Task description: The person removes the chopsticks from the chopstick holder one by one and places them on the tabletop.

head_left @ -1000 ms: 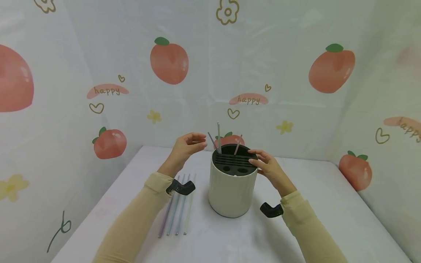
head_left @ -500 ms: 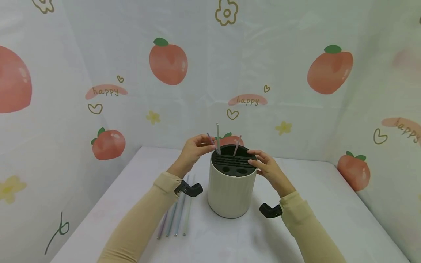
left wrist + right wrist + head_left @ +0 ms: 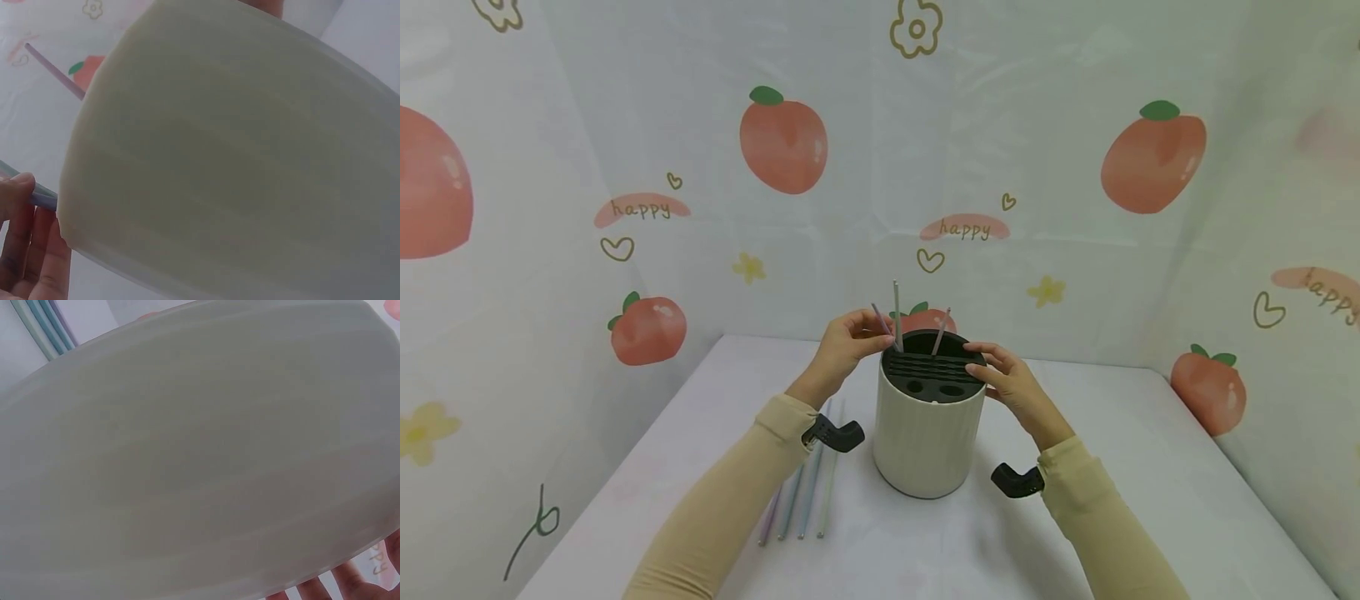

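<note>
A cream, cylindrical pen holder [image 3: 928, 450] stands on the table, its black top insert [image 3: 928, 367] divided into slots and round holes. At its left rim my left hand [image 3: 841, 354] pinches a thin purple stick [image 3: 881, 316] that leans out of the large back opening. A pale green stick [image 3: 897, 307] rises beside it, and a pink stick [image 3: 942, 330] tilts right. My right hand [image 3: 1018, 392] grips the holder's right rim. The left wrist view shows thumb and fingertips around a bluish stick [image 3: 45, 200]; the holder's wall fills most of both wrist views.
Several pastel sticks [image 3: 808, 504] lie side by side on the white table [image 3: 1075, 533], left of the holder and partly under my left forearm. Behind the table hangs a white backdrop [image 3: 850, 250] printed with fruit. The right wrist view also shows some table sticks [image 3: 49, 325].
My left hand has moved right to the holder's rim and now pinches the purple stick, which it stood just left of before. My right hand has stayed on the rim.
</note>
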A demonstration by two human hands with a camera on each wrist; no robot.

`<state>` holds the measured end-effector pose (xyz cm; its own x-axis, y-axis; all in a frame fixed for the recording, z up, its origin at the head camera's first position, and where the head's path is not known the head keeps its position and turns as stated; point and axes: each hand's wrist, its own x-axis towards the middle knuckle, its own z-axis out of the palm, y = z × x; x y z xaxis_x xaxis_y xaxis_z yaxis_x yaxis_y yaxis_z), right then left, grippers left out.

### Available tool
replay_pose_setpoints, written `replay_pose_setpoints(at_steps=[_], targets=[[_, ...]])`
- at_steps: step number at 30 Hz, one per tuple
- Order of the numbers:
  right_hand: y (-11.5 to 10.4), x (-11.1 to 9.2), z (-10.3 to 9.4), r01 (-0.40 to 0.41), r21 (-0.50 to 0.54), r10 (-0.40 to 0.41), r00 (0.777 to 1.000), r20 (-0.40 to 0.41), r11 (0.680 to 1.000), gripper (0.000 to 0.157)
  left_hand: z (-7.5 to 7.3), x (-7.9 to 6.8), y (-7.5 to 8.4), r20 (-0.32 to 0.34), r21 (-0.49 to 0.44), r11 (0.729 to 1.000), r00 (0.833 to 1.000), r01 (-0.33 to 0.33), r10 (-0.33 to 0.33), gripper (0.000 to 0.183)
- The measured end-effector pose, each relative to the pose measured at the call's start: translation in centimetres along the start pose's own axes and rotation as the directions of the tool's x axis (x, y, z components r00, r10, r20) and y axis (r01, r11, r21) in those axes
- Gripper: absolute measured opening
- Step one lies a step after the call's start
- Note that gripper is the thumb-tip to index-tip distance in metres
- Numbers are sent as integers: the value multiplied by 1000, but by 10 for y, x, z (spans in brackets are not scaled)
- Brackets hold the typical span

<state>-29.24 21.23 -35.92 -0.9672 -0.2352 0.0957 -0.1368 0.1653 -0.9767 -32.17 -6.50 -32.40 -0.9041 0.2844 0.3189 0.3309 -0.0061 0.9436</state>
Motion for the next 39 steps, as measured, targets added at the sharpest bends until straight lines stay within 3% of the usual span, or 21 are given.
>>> replay_pose_setpoints(at_steps=[8, 14, 18, 22, 25, 27, 31, 36, 39], targets=[[1, 0, 0, 11, 0, -11, 1000, 3, 1000, 49, 0, 6, 5, -18, 17, 999, 999, -33, 34, 21], [1, -1, 0, 13, 7, -13, 1000, 7, 1000, 49, -6, 14, 34, -63, 9, 989, 987, -145, 145, 15], [1, -1, -1, 13, 10, -13, 1000, 6, 1000, 48, -15, 19, 64, -104, -58, 966, 964, -251, 244, 15], [0, -1, -1, 16, 15, -17, 1000, 9, 1000, 48, -30, 19, 95, -187, -143, 923, 925, -358, 330, 21], [0, -1, 0, 20, 15, -20, 1000, 11, 1000, 48, -46, 16, 112, -264, -202, 889, 897, -411, 355, 21], [0, 0, 0, 22, 16, -22, 1000, 10, 1000, 47, -59, 13, 116, -300, -228, 881, 890, -415, 342, 20], [-1, -1, 1, 20, 14, -20, 1000, 10, 1000, 47, -84, 4, 103, -337, -251, 911, 912, -327, 234, 19], [-1, -1, 0, 18, 2, -18, 1000, 12, 1000, 48, -107, -9, 58, -269, -174, 982, 963, -68, 19, 15], [-1, -1, 0, 20, 2, -20, 1000, 12, 1000, 48, -118, -17, 25, -211, -74, 994, 972, 86, -100, 27]])
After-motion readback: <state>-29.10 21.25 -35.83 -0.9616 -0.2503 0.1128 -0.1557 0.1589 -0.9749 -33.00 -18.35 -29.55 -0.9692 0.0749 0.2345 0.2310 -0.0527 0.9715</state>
